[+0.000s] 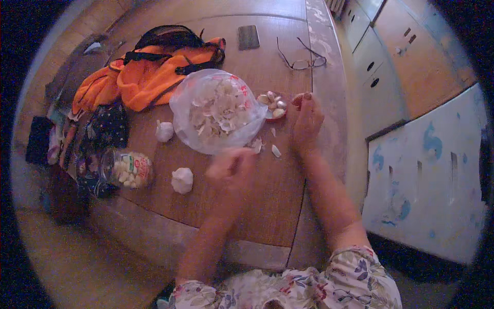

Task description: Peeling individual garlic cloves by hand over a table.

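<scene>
My left hand (233, 166) is blurred, its fingers curled, at the near edge of a clear plastic bag (183, 129) full of papery garlic skins (218, 108). Whether it holds anything cannot be made out. To the right, my right hand (307, 117) is raised with its fingertips drawn together; anything between them is hidden. Just left of it sits a small red dish (278, 117) with several garlic cloves (273, 101). Loose bits of skin (257, 145) and a pale sliver (276, 151) lie between my hands. Two whole garlic bulbs, one nearer (182, 180) and one farther (164, 131), rest left of my left hand.
A clear jar (131, 170) of peeled cloves stands at the table's left. Behind it are dark dotted fabric (110, 125) and an orange bag with black straps (148, 81). Toward the back lie a phone (249, 37) and eyeglasses (303, 63). Cabinets (424, 174) flank the right side.
</scene>
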`<control>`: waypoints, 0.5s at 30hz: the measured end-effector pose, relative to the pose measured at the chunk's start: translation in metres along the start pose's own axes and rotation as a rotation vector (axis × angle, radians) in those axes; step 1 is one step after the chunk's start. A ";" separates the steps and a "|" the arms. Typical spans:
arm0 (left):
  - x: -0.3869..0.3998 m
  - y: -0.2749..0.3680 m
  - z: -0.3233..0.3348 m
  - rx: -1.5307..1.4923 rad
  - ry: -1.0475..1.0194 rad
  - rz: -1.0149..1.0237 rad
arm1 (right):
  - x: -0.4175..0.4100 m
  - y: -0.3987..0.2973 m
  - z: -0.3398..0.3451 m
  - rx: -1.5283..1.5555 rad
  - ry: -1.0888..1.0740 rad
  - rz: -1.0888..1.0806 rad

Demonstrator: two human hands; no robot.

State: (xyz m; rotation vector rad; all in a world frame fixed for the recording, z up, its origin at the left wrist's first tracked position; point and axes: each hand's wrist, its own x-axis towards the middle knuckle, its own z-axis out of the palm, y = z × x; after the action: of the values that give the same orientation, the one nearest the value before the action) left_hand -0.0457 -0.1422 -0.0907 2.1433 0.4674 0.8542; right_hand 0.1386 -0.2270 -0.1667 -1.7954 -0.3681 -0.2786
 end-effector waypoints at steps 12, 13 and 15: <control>-0.047 -0.062 -0.024 0.570 -0.113 -0.009 | -0.054 -0.022 -0.003 0.069 -0.223 0.108; -0.048 -0.062 -0.019 0.621 -0.111 -0.007 | -0.056 -0.023 -0.002 0.067 -0.225 0.109; -0.047 -0.067 -0.012 0.671 -0.109 -0.008 | -0.061 -0.024 -0.001 -0.014 -0.241 -0.009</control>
State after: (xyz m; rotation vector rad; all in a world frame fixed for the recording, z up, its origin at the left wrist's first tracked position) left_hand -0.0909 -0.1199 -0.1569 2.7729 0.7881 0.6200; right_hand 0.0730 -0.2287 -0.1678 -1.8461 -0.5450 -0.0707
